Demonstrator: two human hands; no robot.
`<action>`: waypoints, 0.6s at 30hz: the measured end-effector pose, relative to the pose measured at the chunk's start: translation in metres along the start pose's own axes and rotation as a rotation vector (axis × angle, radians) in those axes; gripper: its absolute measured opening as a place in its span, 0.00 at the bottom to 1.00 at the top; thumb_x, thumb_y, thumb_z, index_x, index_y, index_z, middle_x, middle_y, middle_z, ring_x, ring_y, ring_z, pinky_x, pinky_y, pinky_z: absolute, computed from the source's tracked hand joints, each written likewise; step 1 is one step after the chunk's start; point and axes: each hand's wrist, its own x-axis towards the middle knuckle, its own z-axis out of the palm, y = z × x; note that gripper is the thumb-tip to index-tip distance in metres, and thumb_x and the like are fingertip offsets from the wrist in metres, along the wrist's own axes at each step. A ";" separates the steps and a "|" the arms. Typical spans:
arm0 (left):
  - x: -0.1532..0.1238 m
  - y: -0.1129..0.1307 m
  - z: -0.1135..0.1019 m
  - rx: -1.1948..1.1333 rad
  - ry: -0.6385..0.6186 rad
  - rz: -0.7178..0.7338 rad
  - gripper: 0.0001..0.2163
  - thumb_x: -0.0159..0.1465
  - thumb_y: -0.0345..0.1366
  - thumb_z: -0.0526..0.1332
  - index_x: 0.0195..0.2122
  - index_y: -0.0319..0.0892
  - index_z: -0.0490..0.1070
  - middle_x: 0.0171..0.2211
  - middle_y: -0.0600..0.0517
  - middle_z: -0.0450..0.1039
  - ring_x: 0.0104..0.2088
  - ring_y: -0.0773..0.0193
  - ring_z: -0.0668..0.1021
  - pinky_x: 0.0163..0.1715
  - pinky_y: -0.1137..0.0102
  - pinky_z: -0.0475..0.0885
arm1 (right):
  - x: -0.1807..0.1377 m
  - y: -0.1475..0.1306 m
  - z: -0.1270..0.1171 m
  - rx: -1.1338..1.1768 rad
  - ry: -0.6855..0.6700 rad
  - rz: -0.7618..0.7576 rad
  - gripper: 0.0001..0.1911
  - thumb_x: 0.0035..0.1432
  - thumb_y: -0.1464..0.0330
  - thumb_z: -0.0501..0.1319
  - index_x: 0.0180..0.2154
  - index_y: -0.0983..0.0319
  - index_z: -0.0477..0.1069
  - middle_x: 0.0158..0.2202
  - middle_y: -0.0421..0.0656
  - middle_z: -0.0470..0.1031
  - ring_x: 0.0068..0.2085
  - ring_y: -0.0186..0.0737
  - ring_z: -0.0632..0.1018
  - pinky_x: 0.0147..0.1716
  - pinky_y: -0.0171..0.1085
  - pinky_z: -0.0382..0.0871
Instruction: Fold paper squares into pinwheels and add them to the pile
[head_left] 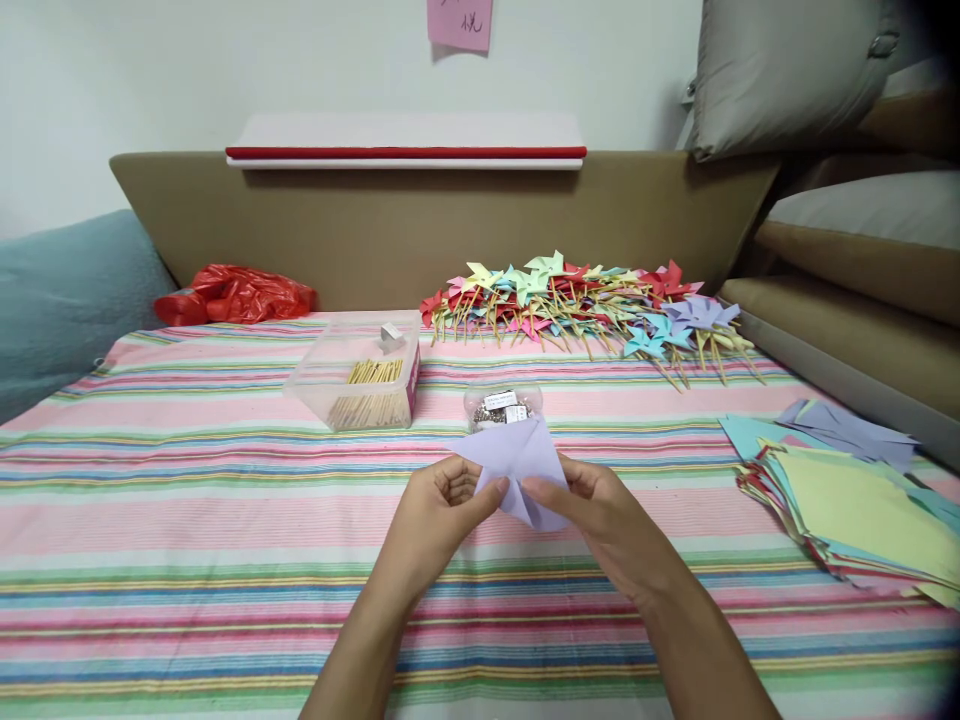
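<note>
Between my hands is a purple paper sheet, held up over the striped cloth with its slit corners partly bent. My left hand is closed on its left side, the thumb pressed near the middle. On the right side my right hand pinches the same sheet, its thumb close to the other. Just behind the paper sits a clear round container with small metal pieces and white labels, its front partly hidden. The fingers behind the sheet are mostly out of sight.
A clear plastic box of wooden sticks stands left of centre. Finished paper pinwheels lie heaped at the back. Coloured paper sheets are stacked at right. A red plastic bag lies at back left; cushions border the right.
</note>
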 end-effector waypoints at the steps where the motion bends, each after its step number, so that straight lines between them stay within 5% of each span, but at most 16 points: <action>1: 0.000 0.000 -0.002 0.019 -0.023 0.001 0.12 0.60 0.42 0.68 0.27 0.40 0.71 0.22 0.58 0.65 0.24 0.70 0.65 0.24 0.74 0.58 | 0.000 0.001 0.000 -0.014 -0.005 0.008 0.17 0.56 0.58 0.70 0.43 0.61 0.79 0.39 0.42 0.79 0.38 0.39 0.75 0.39 0.37 0.67; 11: -0.002 0.002 -0.008 0.078 -0.107 -0.046 0.10 0.61 0.42 0.67 0.33 0.40 0.76 0.28 0.53 0.75 0.29 0.64 0.74 0.28 0.72 0.64 | 0.002 0.003 0.007 -0.149 0.057 0.008 0.14 0.54 0.60 0.70 0.38 0.62 0.79 0.33 0.40 0.78 0.33 0.37 0.74 0.31 0.34 0.65; 18: -0.001 0.003 0.006 -0.333 0.107 -0.021 0.13 0.61 0.41 0.70 0.45 0.43 0.77 0.42 0.48 0.81 0.43 0.60 0.79 0.47 0.69 0.71 | 0.008 0.013 0.030 0.204 0.375 -0.170 0.17 0.51 0.58 0.71 0.40 0.61 0.79 0.41 0.44 0.82 0.43 0.46 0.78 0.43 0.42 0.71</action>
